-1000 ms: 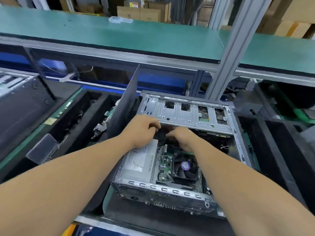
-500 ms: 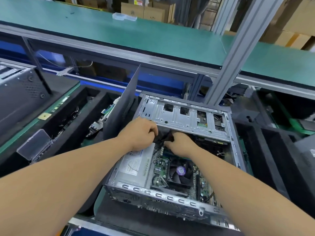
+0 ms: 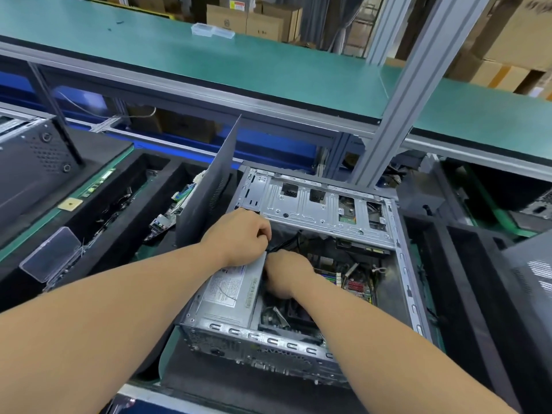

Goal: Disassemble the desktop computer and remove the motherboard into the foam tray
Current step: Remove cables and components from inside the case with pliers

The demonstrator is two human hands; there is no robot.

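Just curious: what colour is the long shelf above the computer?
Green, with a grey metal edge; the shelf shows in the head view.

The gray metal computer case (image 3: 298,346) lies open on its side. The green motherboard (image 3: 349,279) sits inside, below the drive cage (image 3: 313,204).

Cardboard boxes (image 3: 263,20) stand behind a green shelf (image 3: 209,55) bearing clear plastic cases (image 3: 212,30).

My one view: head-worn wide-angle camera, facing forward and down, close over the open computer case (image 3: 313,264), frame centre.
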